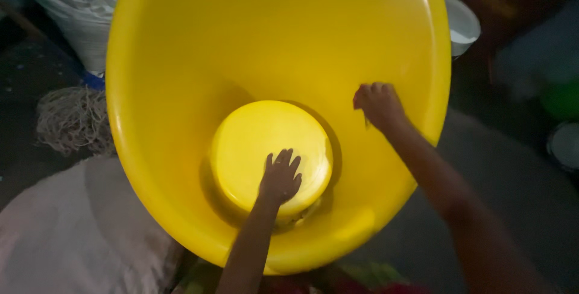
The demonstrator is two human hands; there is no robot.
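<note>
left hand (280,178) fingers spread flat on yellow lid (270,149); right hand (379,104) apparently fisted against tub (181,59).

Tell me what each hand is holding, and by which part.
The left hand holds nothing: it lies flat, fingers spread, on the round yellow lid inside the big yellow tub. The right hand is fisted against the tub's inner wall; any hold cannot be told.

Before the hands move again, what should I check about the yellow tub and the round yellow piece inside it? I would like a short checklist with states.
1. Left hand flat on the round yellow lid: ok.
2. Right hand closed against the inner wall of the yellow tub: ok.
3. Lid lies level: cannot tell.
4. What the right hand holds: cannot tell.
5. White bowl clear of the tub rim: ok.
</note>
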